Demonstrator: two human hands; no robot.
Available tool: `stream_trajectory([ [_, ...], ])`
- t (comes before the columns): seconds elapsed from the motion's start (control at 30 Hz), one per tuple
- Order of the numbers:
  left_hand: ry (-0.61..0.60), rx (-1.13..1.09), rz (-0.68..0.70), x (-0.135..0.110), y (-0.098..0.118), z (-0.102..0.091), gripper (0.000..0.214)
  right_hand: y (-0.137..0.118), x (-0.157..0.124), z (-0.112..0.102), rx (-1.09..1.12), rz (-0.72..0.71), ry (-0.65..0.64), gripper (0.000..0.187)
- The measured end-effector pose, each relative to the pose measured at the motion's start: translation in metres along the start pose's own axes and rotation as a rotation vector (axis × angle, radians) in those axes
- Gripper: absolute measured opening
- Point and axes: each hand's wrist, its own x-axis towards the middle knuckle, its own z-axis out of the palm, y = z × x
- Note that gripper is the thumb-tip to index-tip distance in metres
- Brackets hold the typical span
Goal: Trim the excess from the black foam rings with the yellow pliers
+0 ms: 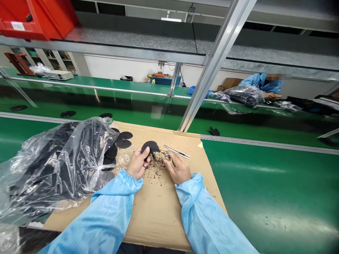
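Observation:
My left hand [138, 163] grips a flat black round part [149, 146], held tilted just above a cardboard sheet [156, 208]. My right hand [179, 168] lies beside it, closed around a small metal tool [167, 155] whose tip sits near the part. Small dark scraps [156, 168] are scattered on the cardboard between both hands. A pair of metal tweezers [176, 151] lies on the cardboard just beyond my right hand.
A clear plastic bag [58, 165] full of black parts lies at the left, with loose black discs [123, 139] beside it. Green conveyor belt [265, 183] stretches right. An aluminium post [212, 67] rises behind. A co-worker [265, 84] sits far right.

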Motion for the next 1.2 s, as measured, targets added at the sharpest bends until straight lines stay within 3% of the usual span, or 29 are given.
stream_trajectory([
  [0.17, -0.052, -0.124, -0.088, -0.002, 0.005, 0.001, 0.040, -0.002, -0.001, 0.001, 0.021, -0.005, -0.038, 0.034],
  [0.37, 0.041, -0.074, -0.241, -0.005, 0.013, 0.007, 0.024, -0.009, -0.001, 0.001, 0.106, -0.057, -0.131, 0.034],
  [0.47, -0.002, -0.093, -0.289, -0.005, 0.012, 0.006, 0.022, -0.011, -0.001, 0.002, 0.136, -0.081, -0.177, 0.033],
  [0.73, -0.149, -0.030, -0.283, -0.003, 0.006, -0.001, 0.028, -0.011, -0.005, 0.005, 0.078, -0.136, -0.240, 0.031],
  [1.2, -0.161, 0.042, -0.284, -0.006, 0.008, 0.003, 0.030, -0.013, -0.007, 0.006, 0.088, -0.119, -0.245, 0.032],
])
